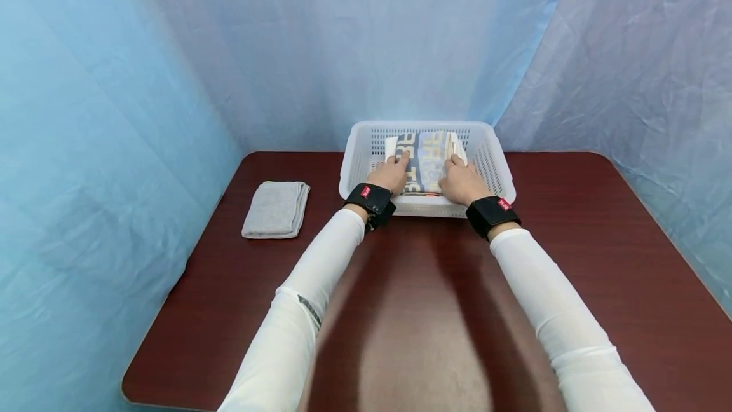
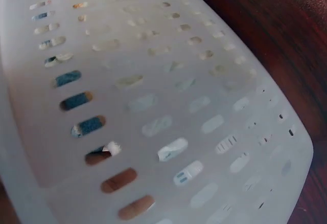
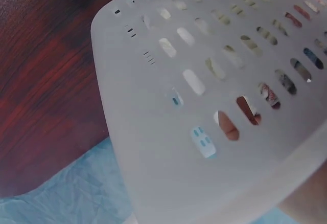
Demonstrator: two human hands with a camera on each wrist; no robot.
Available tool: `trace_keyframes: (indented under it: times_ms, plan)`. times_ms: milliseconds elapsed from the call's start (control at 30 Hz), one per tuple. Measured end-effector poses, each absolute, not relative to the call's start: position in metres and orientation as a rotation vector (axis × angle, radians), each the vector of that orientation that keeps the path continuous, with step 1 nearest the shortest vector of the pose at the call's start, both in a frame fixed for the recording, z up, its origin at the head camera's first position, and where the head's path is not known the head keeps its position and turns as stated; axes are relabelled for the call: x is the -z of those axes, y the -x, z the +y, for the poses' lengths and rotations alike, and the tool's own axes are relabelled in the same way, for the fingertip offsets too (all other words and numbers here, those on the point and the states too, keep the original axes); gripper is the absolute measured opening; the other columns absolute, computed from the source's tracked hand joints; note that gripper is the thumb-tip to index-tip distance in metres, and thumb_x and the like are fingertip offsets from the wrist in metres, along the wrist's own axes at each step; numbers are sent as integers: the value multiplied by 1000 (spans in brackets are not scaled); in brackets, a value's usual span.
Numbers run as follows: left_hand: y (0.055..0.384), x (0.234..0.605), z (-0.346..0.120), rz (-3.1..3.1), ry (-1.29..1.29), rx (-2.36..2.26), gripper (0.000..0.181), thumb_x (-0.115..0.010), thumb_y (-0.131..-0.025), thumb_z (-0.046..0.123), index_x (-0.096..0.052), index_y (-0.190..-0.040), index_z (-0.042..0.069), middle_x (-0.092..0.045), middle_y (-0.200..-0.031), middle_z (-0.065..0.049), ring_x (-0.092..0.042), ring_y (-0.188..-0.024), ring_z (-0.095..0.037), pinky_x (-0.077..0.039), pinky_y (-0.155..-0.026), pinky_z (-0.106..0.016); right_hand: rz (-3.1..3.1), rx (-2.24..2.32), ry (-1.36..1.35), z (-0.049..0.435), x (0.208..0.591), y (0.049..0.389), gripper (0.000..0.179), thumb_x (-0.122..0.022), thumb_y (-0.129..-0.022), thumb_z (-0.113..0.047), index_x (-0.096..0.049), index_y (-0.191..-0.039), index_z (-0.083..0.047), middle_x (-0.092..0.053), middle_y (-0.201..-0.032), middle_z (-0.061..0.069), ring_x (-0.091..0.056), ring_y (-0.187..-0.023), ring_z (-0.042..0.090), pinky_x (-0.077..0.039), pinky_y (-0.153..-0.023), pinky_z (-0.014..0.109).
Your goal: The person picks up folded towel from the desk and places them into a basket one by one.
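Observation:
A folded patterned cloth (image 1: 424,161), blue-grey and pale with large yellowish letters, lies inside a white plastic basket (image 1: 500,173). At its left side my left hand (image 1: 389,175) grips the cloth, thumb on top. My right hand (image 1: 460,182) grips the opposite side. Both hands reach in over the basket's near wall. In the left wrist view the slotted basket wall (image 2: 168,106) fills most of the picture; bits of cloth and skin show through the slots. The basket wall (image 3: 153,147) likewise hides most of the right hand in the right wrist view.
A folded grey cloth (image 1: 276,210) lies on the dark red-brown table (image 1: 572,208), left of the basket. Light blue curtains (image 1: 366,49) hang behind the table and along its sides. The basket stands near the table's far edge.

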State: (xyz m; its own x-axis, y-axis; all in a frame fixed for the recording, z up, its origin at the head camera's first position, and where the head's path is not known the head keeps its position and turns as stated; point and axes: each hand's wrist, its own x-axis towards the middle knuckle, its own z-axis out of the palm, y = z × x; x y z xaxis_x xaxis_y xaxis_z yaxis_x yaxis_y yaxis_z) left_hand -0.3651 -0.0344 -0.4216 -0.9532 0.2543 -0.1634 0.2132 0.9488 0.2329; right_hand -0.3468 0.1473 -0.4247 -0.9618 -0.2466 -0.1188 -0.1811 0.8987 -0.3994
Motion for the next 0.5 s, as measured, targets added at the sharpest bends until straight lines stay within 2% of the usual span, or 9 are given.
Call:
trace_keyframes:
  times_ms: [267,400,500]
  plan:
    - [362,421,-30,3000,-377,-307,55,-36,-109,28,-18,-160,23,-36,-156,-13,-46,-133,-35,-47,-100,-48,2980,533,299,150,426,346,54,-36,-103,-15,-28,-150,11,-17,-159,29,-23,-137,58,-30,-108,63]
    - [367,421,-29,3011,-411,-284,53,-36,-109,29,-21,-159,22,-39,-153,-14,-49,-128,-36,-49,-95,-48,3058,498,320,152,425,345,47,-36,-103,-13,-38,-142,13,-29,-149,32,-38,-126,56,-39,-99,62]
    - [369,420,-30,2992,-427,-284,53,-36,-109,30,-20,-159,22,-40,-152,-14,-48,-129,-35,-48,-97,-47,3113,458,346,154,424,343,42,-37,-103,-11,-44,-136,14,-36,-143,33,-44,-119,54,-41,-96,61]
